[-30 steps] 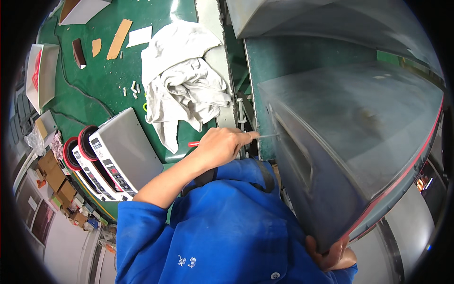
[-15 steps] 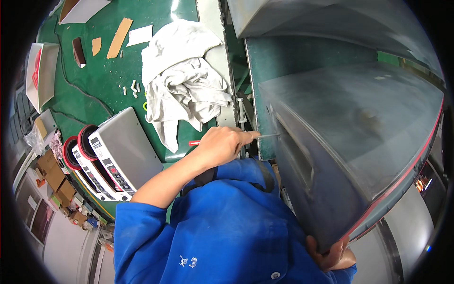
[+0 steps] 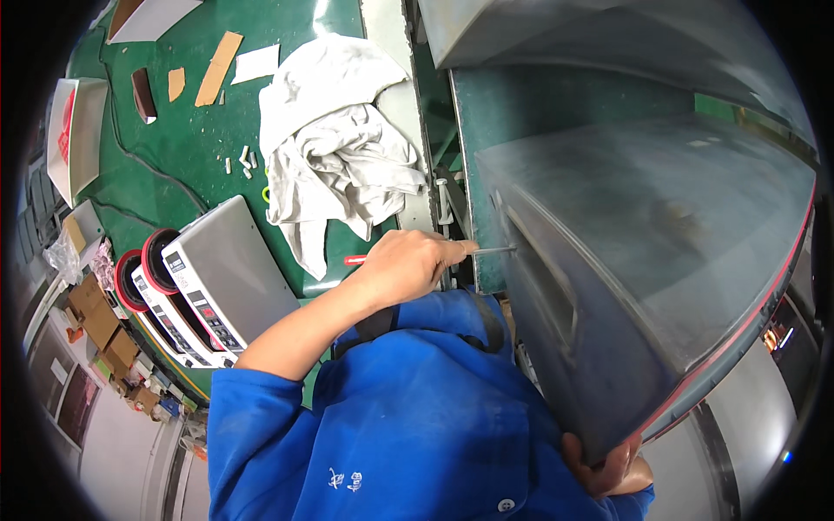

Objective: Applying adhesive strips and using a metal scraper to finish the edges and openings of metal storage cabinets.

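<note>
My left hand [image 3: 413, 260] is closed round a thin metal-shafted hand tool. Its red end [image 3: 354, 260] sticks out behind the fist. The tool's grey shaft [image 3: 493, 250] points right, its tip at the edge of a long recessed slot [image 3: 543, 282] in a large dark grey moulded shell [image 3: 599, 339]. Whether it is a file or a screwdriver I cannot make out. Low on the right, my right hand [image 3: 608, 469] grips the shell's near lower corner, fingers curled round its edge. The shell stands tilted, with a red line [image 3: 678, 404] along its rim.
A crumpled white cloth [image 3: 347, 156] lies on the green table [image 3: 191, 130] at left. Two white machines with red-rimmed wheels [image 3: 234, 269] stand nearer me. Cardboard scraps [image 3: 219, 69] and small white pieces [image 3: 247, 161] lie beyond. Another grey shell [image 3: 608, 39] rises at the far right.
The left hand and the tool's red end have shifted very slightly left and up. My right hand and the shell look the same.
</note>
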The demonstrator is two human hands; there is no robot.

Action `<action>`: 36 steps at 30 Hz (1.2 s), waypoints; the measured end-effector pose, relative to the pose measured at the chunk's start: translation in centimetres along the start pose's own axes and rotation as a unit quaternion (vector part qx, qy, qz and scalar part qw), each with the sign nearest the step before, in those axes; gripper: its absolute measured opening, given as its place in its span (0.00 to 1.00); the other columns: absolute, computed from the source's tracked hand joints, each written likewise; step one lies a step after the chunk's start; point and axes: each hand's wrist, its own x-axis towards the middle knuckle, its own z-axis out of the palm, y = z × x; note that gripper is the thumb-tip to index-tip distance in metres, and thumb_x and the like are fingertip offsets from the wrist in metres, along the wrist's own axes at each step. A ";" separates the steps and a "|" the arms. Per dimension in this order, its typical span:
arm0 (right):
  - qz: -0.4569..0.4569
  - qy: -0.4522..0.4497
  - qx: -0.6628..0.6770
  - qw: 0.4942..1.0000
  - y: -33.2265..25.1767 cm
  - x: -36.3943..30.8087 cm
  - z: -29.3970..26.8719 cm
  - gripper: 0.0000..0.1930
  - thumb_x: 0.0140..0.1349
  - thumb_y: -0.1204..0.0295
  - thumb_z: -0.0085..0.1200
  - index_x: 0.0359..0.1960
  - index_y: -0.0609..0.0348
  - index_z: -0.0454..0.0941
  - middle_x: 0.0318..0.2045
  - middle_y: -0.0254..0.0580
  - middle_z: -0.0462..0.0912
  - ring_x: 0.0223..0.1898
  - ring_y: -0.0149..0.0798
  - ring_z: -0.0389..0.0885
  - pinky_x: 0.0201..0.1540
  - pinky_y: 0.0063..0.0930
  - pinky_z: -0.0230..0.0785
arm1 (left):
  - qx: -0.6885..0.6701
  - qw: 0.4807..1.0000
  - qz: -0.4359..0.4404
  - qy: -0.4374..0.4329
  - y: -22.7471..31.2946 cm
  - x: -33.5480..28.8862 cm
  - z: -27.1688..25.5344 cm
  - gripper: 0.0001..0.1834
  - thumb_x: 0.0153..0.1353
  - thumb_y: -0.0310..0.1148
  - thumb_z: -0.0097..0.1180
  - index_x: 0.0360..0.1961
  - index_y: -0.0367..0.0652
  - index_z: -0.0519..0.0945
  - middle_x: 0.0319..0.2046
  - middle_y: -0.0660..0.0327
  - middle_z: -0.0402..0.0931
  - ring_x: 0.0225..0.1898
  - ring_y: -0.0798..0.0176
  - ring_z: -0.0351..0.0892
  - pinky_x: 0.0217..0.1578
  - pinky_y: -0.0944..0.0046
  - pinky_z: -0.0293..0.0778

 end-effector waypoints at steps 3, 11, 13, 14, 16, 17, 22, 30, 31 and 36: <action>0.001 0.001 0.002 1.000 0.1 0.0 0.1 0.36 0.50 0.72 0.58 0.52 0.80 0.47 0.42 0.86 0.62 0.43 0.64 0.72 0.48 0.44 0.66 | 0.030 0.999 -0.006 -0.009 0.2 0.2 -0.3 0.19 0.45 0.20 0.50 0.39 0.50 0.79 0.31 0.59 0.79 0.28 0.52 0.77 0.25 0.57 0.72; 0.009 0.003 0.022 1.000 -0.1 -0.3 0.1 0.36 0.49 0.73 0.58 0.52 0.79 0.47 0.42 0.86 0.62 0.43 0.64 0.72 0.48 0.45 0.65 | -0.015 1.000 -0.002 0.000 -0.3 0.5 0.2 0.17 0.46 0.21 0.50 0.39 0.48 0.79 0.36 0.60 0.78 0.31 0.52 0.78 0.27 0.58 0.73; -0.021 0.001 0.001 1.000 0.4 0.1 0.1 0.35 0.50 0.73 0.57 0.51 0.80 0.47 0.42 0.87 0.62 0.42 0.65 0.72 0.47 0.44 0.66 | -0.055 0.998 0.003 -0.013 -0.2 0.3 -0.2 0.16 0.48 0.22 0.50 0.39 0.48 0.79 0.36 0.59 0.78 0.31 0.52 0.78 0.28 0.57 0.73; -0.017 0.001 0.002 1.000 0.4 0.0 0.1 0.35 0.50 0.73 0.57 0.51 0.80 0.47 0.41 0.87 0.62 0.42 0.65 0.72 0.47 0.44 0.67 | -0.054 0.998 0.011 -0.001 -0.3 0.2 0.0 0.18 0.47 0.22 0.49 0.40 0.49 0.79 0.32 0.57 0.78 0.30 0.52 0.77 0.28 0.56 0.72; -0.019 0.004 -0.001 1.000 0.4 0.0 0.0 0.35 0.50 0.72 0.57 0.51 0.80 0.47 0.41 0.87 0.63 0.41 0.65 0.72 0.47 0.44 0.67 | -0.052 0.998 0.025 0.021 -0.5 -0.1 0.4 0.20 0.47 0.22 0.46 0.43 0.51 0.78 0.26 0.54 0.77 0.28 0.51 0.77 0.28 0.54 0.71; -0.019 0.004 -0.006 1.000 0.4 0.1 0.1 0.35 0.51 0.72 0.57 0.51 0.80 0.47 0.41 0.87 0.63 0.41 0.65 0.72 0.46 0.43 0.67 | -0.032 0.999 0.012 0.009 -0.5 0.1 0.2 0.21 0.47 0.22 0.46 0.43 0.50 0.78 0.26 0.54 0.77 0.28 0.51 0.77 0.27 0.54 0.71; -0.021 0.006 -0.016 1.000 0.3 -0.1 0.2 0.35 0.52 0.71 0.56 0.52 0.81 0.46 0.40 0.87 0.63 0.40 0.65 0.73 0.45 0.42 0.69 | -0.057 0.998 0.031 0.010 -1.1 0.4 0.1 0.21 0.44 0.20 0.47 0.41 0.47 0.77 0.26 0.54 0.77 0.29 0.49 0.76 0.27 0.53 0.70; -0.046 0.013 -0.055 0.997 0.5 -0.6 0.2 0.35 0.53 0.70 0.55 0.52 0.81 0.45 0.39 0.88 0.63 0.39 0.65 0.74 0.44 0.41 0.70 | -0.043 0.999 0.010 -0.018 -0.7 0.7 -0.1 0.17 0.46 0.22 0.48 0.40 0.45 0.77 0.28 0.54 0.77 0.30 0.48 0.76 0.27 0.52 0.70; -0.057 0.014 -0.060 0.997 0.6 -0.8 0.2 0.36 0.53 0.71 0.55 0.52 0.81 0.45 0.40 0.88 0.63 0.39 0.65 0.74 0.44 0.41 0.70 | -0.052 0.999 0.001 -0.008 -0.3 0.9 -0.2 0.17 0.47 0.22 0.48 0.40 0.45 0.76 0.27 0.54 0.77 0.29 0.48 0.76 0.27 0.52 0.70; -0.026 0.009 -0.025 0.999 0.1 -0.6 0.2 0.36 0.52 0.71 0.56 0.53 0.80 0.45 0.40 0.87 0.62 0.40 0.65 0.73 0.45 0.42 0.69 | -0.039 0.999 0.003 0.013 0.1 1.2 0.1 0.17 0.49 0.24 0.48 0.42 0.48 0.76 0.24 0.55 0.77 0.26 0.50 0.76 0.25 0.51 0.70</action>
